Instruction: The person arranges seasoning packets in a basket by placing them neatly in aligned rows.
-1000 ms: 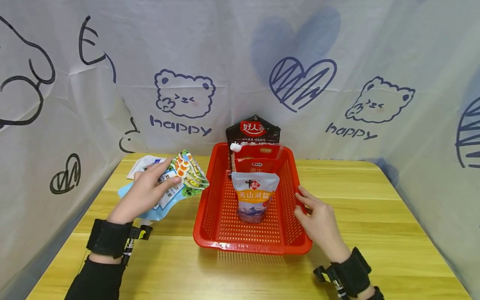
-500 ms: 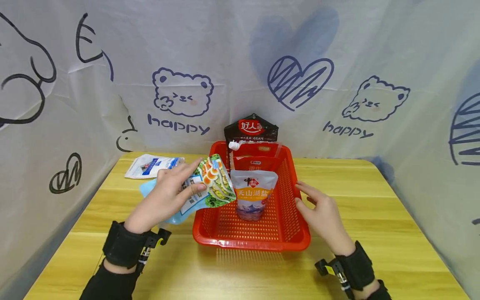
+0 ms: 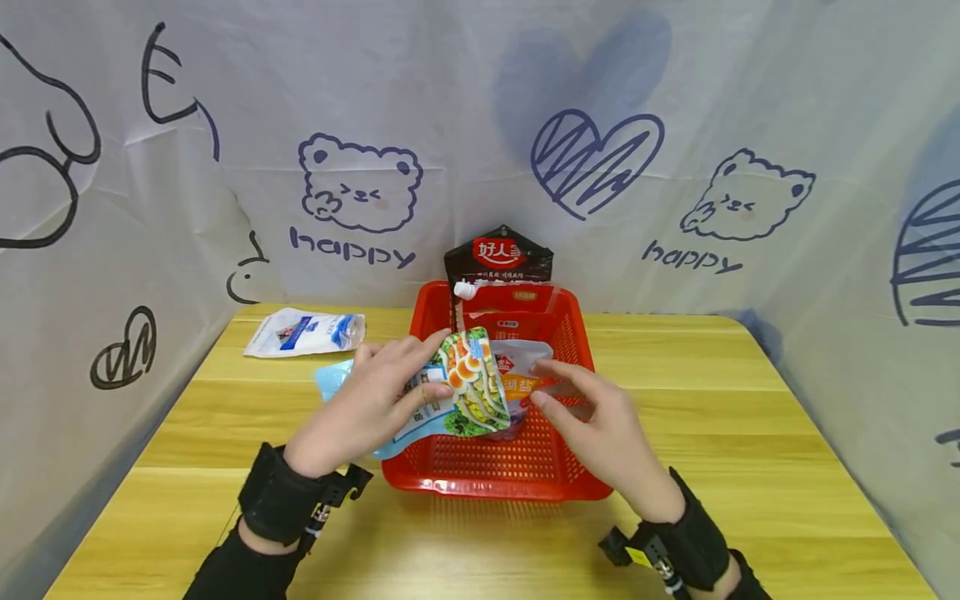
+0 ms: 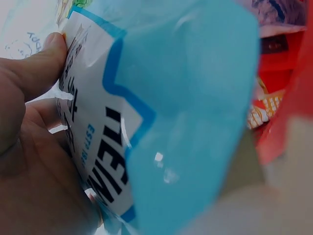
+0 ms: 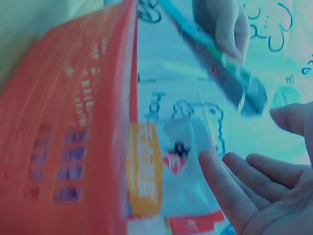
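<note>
The left hand [image 4: 36, 171] grips a light-blue pouch [image 4: 190, 112]; its white label [image 4: 93, 93], bordered in darker blue with black lettering, lies next to the hand. Beyond the pouch, on the side away from the hand, red packaging [image 4: 281, 54] shows beside a blurred red surface [image 4: 297, 93].

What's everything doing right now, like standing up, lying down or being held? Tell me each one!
Red basket, upright, with packets inside
Blue pouch, tilted, held up
Left hand, gripping the blue pouch
Right hand, fingers apart, holding nothing
Salt pouch, standing, partly hidden
Red pouch, upright, white cap on
Black packet, upright at the back
White-and-blue bag, lying on the table
</note>
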Action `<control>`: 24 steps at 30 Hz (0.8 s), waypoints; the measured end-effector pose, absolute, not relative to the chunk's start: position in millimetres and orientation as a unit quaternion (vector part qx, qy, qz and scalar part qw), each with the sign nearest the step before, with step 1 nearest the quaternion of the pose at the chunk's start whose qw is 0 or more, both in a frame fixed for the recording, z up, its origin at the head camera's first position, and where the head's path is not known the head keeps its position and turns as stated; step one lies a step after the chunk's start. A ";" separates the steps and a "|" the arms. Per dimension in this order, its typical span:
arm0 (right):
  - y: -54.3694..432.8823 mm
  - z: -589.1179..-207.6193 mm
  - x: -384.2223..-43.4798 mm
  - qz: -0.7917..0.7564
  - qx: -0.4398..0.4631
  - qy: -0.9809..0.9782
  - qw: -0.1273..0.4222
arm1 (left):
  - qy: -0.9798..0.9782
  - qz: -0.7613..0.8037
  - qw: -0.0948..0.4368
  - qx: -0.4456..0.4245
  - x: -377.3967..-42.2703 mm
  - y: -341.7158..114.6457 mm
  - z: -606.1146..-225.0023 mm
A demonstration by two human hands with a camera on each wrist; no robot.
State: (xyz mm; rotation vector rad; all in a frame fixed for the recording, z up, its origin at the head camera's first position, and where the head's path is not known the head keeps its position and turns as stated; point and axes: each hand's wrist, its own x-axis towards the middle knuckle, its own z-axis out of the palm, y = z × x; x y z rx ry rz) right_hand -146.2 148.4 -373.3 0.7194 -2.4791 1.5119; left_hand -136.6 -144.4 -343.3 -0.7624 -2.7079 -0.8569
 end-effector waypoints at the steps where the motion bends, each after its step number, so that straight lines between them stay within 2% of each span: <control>1: 144.8 -372.2 -145.7 0.516 0.243 -0.820 0.054 | -0.916 -0.284 0.102 -0.264 -136.8 -142.0 -343.5; 6: 128.9 -368.0 -144.0 0.552 0.240 -0.799 -0.025 | -0.917 -0.261 0.104 -0.283 -135.6 -131.4 -344.9; 12: 117.5 -367.0 -142.2 0.578 0.201 -0.788 -0.065 | -0.912 -0.252 0.110 -0.303 -133.9 -121.5 -347.2; 24: 119.7 -375.4 -138.9 0.623 0.208 -0.753 -0.037 | -0.910 -0.289 0.084 -0.284 -135.3 -118.1 -345.5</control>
